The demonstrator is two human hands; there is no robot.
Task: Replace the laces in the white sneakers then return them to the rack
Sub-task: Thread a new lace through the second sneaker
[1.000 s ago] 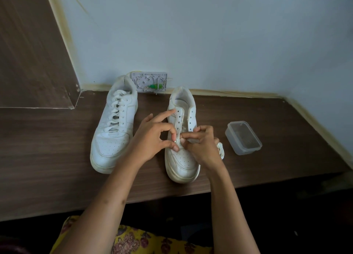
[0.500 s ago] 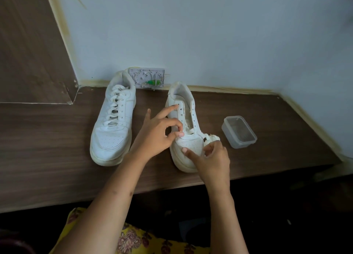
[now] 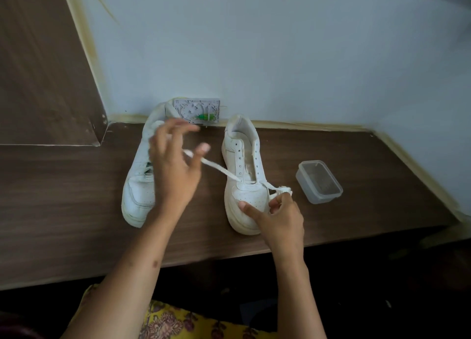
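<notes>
Dark wood-grain shelf [image 3: 63,198] runs the width of the view, set against a pale blue wall [image 3: 280,45] with a yellowed seam at the join; a brown panel [image 3: 38,71] stands at far left. Laced sneaker [image 3: 137,186] lies left, toe toward the person, heel against a grey plastic plate [image 3: 197,109] with a green piece on the wall. Left hand [image 3: 173,170] hangs over this shoe and hides most of its lacing; thumb and curled fingers pinch the end of a flat white lace [image 3: 216,168], other fingers spread, blurred. The lace runs taut from that pinch down right to the lowest eyelet of the second sneaker [image 3: 242,180], which sits at centre, upper eyelets bare, tongue showing, sole rim dirty cream. Smooth leather, perforated toe. Right hand [image 3: 277,216] is at the toe's right side, forefinger laid straight on the toe cap, remaining fingers curled round the bunched rest of the lace beside the shoe. Right of that, apart from the hand, a clear rectangular lidded plastic tub [image 3: 318,182]. Yellow floral cloth [image 3: 178,323] shows at the bottom edge.
</notes>
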